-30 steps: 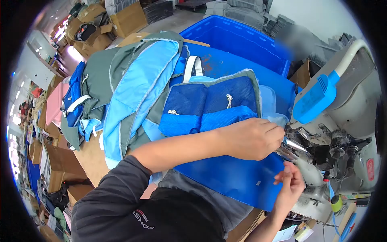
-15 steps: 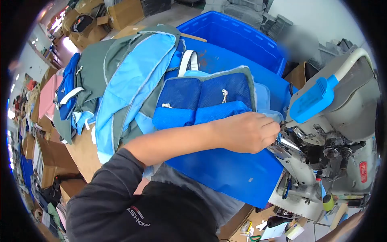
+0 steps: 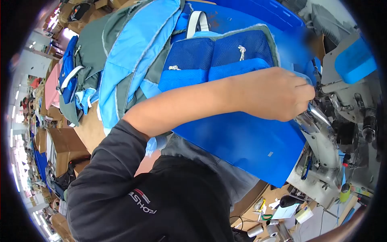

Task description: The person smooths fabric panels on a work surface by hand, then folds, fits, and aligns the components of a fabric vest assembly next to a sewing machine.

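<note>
My left hand (image 3: 284, 94) is closed beside the metal arm of a sewing machine (image 3: 320, 121), its knuckles upward and its fingertips hidden. A light blue edge shows just behind the fingers; I cannot make out what they grip. Under and behind my forearm lies a blue bag panel (image 3: 242, 46) with mesh pockets, grey edging and knotted white cords. A white strap loop (image 3: 196, 23) rises behind it. At the bottom right corner there is a blurred brown shape, perhaps my right forearm; my right hand is out of view.
Light blue and grey fabric pieces (image 3: 137, 52) are heaped left of the panel on a blue work surface (image 3: 250, 149). A blue bin (image 3: 258, 12) stands behind. Thread spools (image 3: 256, 230) and green-handled scissors (image 3: 267, 217) lie low on the right. Cardboard boxes (image 3: 66, 149) line the left.
The view has shifted, so the panel and the machine appear higher and farther right. My left hand is still closed beside the machine.
</note>
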### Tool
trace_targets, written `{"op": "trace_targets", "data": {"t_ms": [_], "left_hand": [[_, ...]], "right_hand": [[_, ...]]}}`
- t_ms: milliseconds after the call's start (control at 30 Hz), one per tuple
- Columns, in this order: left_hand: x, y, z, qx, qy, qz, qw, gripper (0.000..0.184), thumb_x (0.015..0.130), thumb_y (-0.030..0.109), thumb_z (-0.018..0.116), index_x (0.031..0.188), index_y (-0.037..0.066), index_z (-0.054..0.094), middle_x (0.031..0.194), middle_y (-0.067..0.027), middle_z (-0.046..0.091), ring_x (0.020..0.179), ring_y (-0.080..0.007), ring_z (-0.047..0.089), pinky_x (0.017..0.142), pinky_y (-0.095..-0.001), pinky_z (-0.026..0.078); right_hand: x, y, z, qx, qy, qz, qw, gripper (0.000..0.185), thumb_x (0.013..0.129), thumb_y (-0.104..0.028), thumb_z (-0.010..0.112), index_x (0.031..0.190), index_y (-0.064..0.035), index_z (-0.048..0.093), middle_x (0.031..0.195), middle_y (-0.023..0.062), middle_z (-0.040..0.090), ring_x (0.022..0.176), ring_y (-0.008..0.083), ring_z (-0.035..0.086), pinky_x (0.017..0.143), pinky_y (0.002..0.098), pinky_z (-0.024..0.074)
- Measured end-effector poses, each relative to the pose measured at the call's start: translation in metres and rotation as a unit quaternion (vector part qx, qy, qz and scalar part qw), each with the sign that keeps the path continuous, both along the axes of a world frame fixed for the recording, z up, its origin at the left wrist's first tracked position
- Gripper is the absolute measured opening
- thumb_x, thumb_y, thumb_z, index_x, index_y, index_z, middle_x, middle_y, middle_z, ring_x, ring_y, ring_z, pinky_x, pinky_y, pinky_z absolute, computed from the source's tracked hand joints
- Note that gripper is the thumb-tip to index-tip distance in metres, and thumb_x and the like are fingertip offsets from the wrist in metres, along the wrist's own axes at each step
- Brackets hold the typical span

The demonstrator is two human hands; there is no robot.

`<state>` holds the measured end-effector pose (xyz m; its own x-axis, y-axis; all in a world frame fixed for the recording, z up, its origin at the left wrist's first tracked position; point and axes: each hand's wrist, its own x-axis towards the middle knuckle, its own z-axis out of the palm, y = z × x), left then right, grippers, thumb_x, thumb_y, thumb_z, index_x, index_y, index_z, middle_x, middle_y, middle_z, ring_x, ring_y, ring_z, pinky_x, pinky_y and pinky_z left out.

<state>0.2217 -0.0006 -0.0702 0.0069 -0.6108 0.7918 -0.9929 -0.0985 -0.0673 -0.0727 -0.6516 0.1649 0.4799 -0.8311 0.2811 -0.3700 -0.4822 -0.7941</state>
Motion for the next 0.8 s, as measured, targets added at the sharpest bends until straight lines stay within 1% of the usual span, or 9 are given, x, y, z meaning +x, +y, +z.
{"op": "trace_targets", "data": {"t_ms": [67,200,367,467,533,567,633,667,800], "left_hand": [[0.001,-0.001,-0.001,-0.001,-0.012,-0.003,1.000,0.010,0.081,0.010,0.064,0.087,0.003,0.061,0.087,-0.0069,0.056,0.078,-0.0234,0.063,0.062,-0.0350,0.053],[0.001,0.011,0.011,0.045,0.081,-0.025,0.995,0.021,0.081,0.010,0.070,0.100,0.005,0.065,0.094,-0.0071,0.058,0.090,-0.0277,0.062,0.079,-0.0399,0.053],[0.006,0.026,0.005,0.026,0.177,-0.005,0.984,0.047,0.077,0.009,0.077,0.122,0.008,0.063,0.101,-0.0080,0.060,0.098,-0.0320,0.059,0.095,-0.0460,0.046],[0.010,0.018,-0.002,0.061,0.205,-0.009,0.977,0.053,0.078,0.010,0.074,0.130,0.009,0.059,0.099,-0.0107,0.061,0.097,-0.0332,0.060,0.088,-0.0442,0.050],[0.010,0.014,-0.001,0.053,0.191,0.002,0.980,0.056,0.078,0.008,0.072,0.132,0.011,0.061,0.093,-0.0100,0.061,0.086,-0.0321,0.063,0.075,-0.0425,0.052],[0.010,0.016,0.002,0.082,0.179,0.022,0.980,0.057,0.076,0.008,0.073,0.132,0.011,0.062,0.089,-0.0087,0.060,0.081,-0.0307,0.062,0.072,-0.0416,0.052],[0.005,0.025,0.008,0.136,0.154,0.059,0.977,0.059,0.074,0.007,0.073,0.133,0.012,0.063,0.083,-0.0060,0.058,0.072,-0.0278,0.062,0.065,-0.0399,0.052],[0.002,0.026,0.016,0.140,0.109,0.068,0.982,0.059,0.072,0.008,0.074,0.131,0.012,0.066,0.075,-0.0039,0.053,0.060,-0.0244,0.058,0.055,-0.0369,0.049],[-0.010,0.027,0.043,0.195,0.059,0.109,0.973,0.053,0.074,0.011,0.074,0.127,0.010,0.069,0.075,-0.0052,0.052,0.058,-0.0248,0.059,0.050,-0.0375,0.047]], "right_hand": [[0.004,0.006,-0.017,-0.012,-0.015,-0.014,1.000,0.037,0.103,-0.021,0.052,0.127,0.0059,0.061,0.121,0.0178,0.066,0.107,0.0271,0.064,0.093,0.0378,0.0529],[0.016,0.043,-0.062,-0.058,-0.063,-0.062,0.994,0.038,0.102,-0.019,0.050,0.127,0.0073,0.061,0.124,0.0186,0.065,0.110,0.0273,0.064,0.094,0.0386,0.0534],[0.045,0.283,-0.136,-0.310,-0.191,-0.208,0.908,0.040,0.102,-0.017,0.046,0.128,0.0091,0.061,0.128,0.0197,0.063,0.113,0.0275,0.064,0.096,0.0397,0.0540],[0.062,0.423,-0.221,-0.162,-0.200,0.031,0.966,0.036,0.096,-0.016,0.048,0.121,0.0047,0.063,0.127,0.0165,0.062,0.116,0.0258,0.060,0.099,0.0406,0.0507],[0.099,0.499,-0.231,-0.125,0.035,0.311,0.942,0.053,0.091,-0.018,0.070,0.134,0.0062,0.052,0.138,0.0236,0.055,0.129,0.0391,0.051,0.114,0.0497,0.0352],[0.115,0.516,-0.260,-0.050,0.008,0.332,0.942,0.054,0.094,-0.024,0.070,0.135,0.0061,0.051,0.140,0.0262,0.052,0.131,0.0433,0.048,0.116,0.0488,0.0325],[0.140,0.537,-0.310,-0.113,0.032,0.305,0.945,0.056,0.096,-0.028,0.069,0.136,0.0055,0.050,0.144,0.0288,0.048,0.128,0.0470,0.048,0.111,0.0504,0.0352],[0.157,0.539,-0.314,-0.094,0.010,0.309,0.946,0.053,0.097,-0.029,0.068,0.133,0.0063,0.053,0.139,0.0298,0.051,0.122,0.0478,0.051,0.108,0.0512,0.0366],[0.207,0.546,-0.318,0.042,-0.023,0.330,0.943,0.038,0.098,-0.028,0.065,0.113,0.0076,0.064,0.111,0.0301,0.064,0.097,0.0491,0.058,0.096,0.0539,0.0400]]}}
